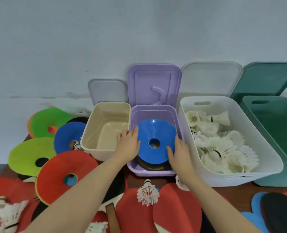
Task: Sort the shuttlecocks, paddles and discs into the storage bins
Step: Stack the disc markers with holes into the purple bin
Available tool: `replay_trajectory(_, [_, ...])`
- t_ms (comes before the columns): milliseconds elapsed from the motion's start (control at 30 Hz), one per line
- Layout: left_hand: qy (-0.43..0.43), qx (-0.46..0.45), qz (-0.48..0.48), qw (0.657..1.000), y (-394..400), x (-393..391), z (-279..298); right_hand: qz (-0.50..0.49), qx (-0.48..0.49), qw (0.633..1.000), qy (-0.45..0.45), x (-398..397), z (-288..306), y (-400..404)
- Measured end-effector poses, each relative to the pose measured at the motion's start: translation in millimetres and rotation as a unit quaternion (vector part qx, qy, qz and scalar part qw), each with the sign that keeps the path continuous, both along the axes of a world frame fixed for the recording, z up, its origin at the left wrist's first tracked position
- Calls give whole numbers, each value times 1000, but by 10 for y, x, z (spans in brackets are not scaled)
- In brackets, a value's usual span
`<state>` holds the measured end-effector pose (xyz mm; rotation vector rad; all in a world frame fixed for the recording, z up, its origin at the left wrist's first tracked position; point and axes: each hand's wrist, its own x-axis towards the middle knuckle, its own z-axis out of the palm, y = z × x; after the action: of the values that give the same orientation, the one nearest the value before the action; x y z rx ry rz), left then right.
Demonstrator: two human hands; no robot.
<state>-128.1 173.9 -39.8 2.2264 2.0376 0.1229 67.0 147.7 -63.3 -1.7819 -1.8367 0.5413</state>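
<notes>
A blue disc (156,135) with a round centre hole sits tilted in the purple bin (156,173), on top of other discs. My left hand (128,145) grips its left edge and my right hand (179,153) grips its right edge. The white bin (231,179) to the right holds several white shuttlecocks (220,148). The cream bin (105,153) to the left is empty. Loose discs lie at the left: a red disc (67,169), two green discs (30,153) and a second blue disc (67,137). Red paddles (178,207) and a loose shuttlecock (147,192) lie in front.
A green bin (277,165) stands at the far right. Lids lean against the wall behind the bins, the purple lid (154,83) hinged open. More shuttlecocks (3,214) lie at the lower left and blue and black paddles (277,214) at the lower right.
</notes>
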Motion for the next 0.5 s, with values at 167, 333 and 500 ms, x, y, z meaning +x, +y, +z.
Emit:
replay_trajectory(167, [33,-20,-14,999,-61,3,-44,38,4,997,-64,68,-57,-77])
replay_trajectory(333, [-2,3,-40,999,-312,-9,79,51,41,998,-18,121,7,-299])
replay_trajectory(500, [-32,44,-75,996,-692,-5,139,82,132,987,42,155,153,-710])
